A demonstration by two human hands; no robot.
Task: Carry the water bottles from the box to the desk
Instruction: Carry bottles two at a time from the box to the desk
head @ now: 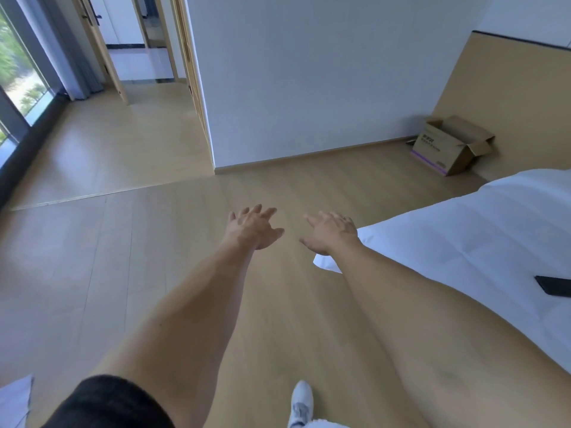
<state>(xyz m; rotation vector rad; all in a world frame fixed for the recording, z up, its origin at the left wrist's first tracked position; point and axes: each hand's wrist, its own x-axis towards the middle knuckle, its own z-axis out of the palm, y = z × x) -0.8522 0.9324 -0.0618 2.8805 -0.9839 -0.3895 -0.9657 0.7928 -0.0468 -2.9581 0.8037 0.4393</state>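
against the far wall, in the corner by the tan headboard panel (pixel 506 97), sat the cardboard box (pixel 448 146), on the wooden floor (pixel 154 273), well apart from both hands. its long axis ran from near left to far right, roughly along the white wall (pixel 309 72), with the printed long side and a purple stripe at its base facing the camera. top flaps stood open, one raised at the back, one folded out at the right end. inside of box was in shadow; no bottles could be made out, and the desk was out of view. left hand (pixel 251 228) reached forward over the floor, fingers spread and slack, holding nothing. right hand (pixel 332 233) reached forward beside it, fingers likewise spread and loose, holding nothing; the two hands were near each other but apart. both forearms were bare, a black sleeve (pixel 108 403) at the left upper arm. bed with white bedding (pixel 479 236) filled the right side, its near corner just under the right wrist, its far end lying between the hands and the box. a dark flat object (pixel 554 285) lay on the bedding at the right edge. one white shoe (pixel 301 400) showed at the bottom. open doorway (pixel 139 50) at upper left, window (pixel 18 72) at far left.
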